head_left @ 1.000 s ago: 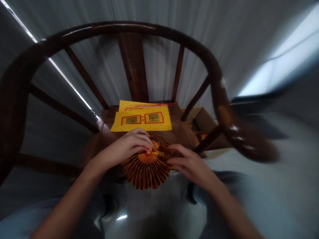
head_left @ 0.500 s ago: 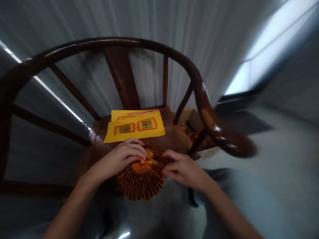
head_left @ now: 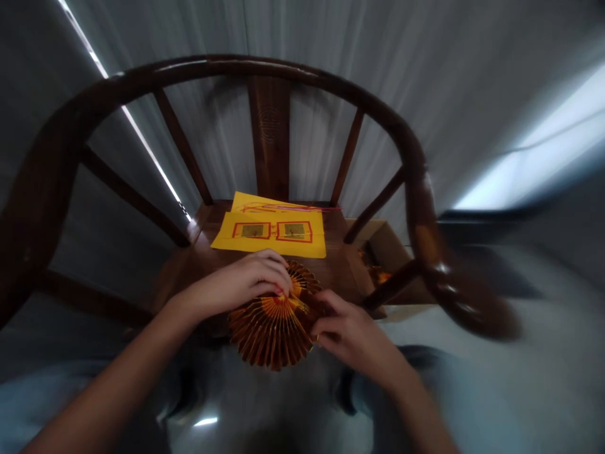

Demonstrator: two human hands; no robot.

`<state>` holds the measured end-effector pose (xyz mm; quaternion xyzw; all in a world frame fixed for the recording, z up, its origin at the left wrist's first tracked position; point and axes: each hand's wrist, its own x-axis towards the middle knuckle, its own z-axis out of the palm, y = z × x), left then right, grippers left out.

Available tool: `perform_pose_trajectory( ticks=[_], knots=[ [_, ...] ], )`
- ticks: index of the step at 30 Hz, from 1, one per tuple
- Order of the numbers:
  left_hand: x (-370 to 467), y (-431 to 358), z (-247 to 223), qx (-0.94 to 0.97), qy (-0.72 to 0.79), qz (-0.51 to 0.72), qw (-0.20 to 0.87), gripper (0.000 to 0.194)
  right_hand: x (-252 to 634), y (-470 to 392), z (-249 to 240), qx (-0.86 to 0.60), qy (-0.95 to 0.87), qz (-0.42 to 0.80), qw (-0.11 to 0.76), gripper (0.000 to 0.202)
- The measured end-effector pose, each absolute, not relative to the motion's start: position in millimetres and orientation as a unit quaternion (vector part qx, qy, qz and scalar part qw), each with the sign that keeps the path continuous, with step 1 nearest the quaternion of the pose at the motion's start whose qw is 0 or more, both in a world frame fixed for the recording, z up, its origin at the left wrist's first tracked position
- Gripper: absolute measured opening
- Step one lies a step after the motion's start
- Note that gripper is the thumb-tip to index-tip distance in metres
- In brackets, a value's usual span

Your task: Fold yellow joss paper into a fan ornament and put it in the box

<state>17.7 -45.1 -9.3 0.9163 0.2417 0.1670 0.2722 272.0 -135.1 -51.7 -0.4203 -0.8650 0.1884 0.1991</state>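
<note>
A round pleated paper fan [head_left: 271, 337], dark orange-brown with a brighter orange middle, is held between my two hands above the front of the chair seat. My left hand [head_left: 262, 275] reaches over it from the left, fingers bent and fingertips pressed together near its centre. At its right edge my right hand [head_left: 347, 328] pinches the folded paper between thumb and fingers. Just beyond the fan lie yellow paper sheets [head_left: 222, 241] with red frames and gold squares printed on them. Thin pink and red strips [head_left: 283, 207] rest on the sheets. My left hand hides part of the fan.
A dark wooden chair with a curved back rail [head_left: 227, 65] and slanting spindles surrounds the seat [head_left: 343, 243]. Its right armrest [head_left: 449, 277] juts towards me. An open cardboard box [head_left: 390, 243] with orange pieces inside stands on the floor beyond the right spindles.
The camera view has turned, so the chair now appears more upright and farther right. Both hands keep their hold on the fan, with little change in their grip.
</note>
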Motion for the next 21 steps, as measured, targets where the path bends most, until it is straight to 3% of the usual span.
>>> perform_pose_trajectory(
  ticks=[12, 16, 21],
  knots=[
    [5, -45, -12, 0.914, 0.239, 0.173, 0.28, 0.018, 269, -138, -57, -0.395, -0.864, 0.204, 0.236, 0.019],
    [3, -45, -12, 0.911, 0.246, 0.174, 0.28, 0.018, 277, -141, -61, -0.399, -0.837, 0.24, 0.288, 0.034],
    [4, -45, -13, 0.913, 0.243, 0.172, 0.278, 0.018, 287, -142, -64, -0.439, -0.785, 0.262, 0.349, 0.011]
  ],
)
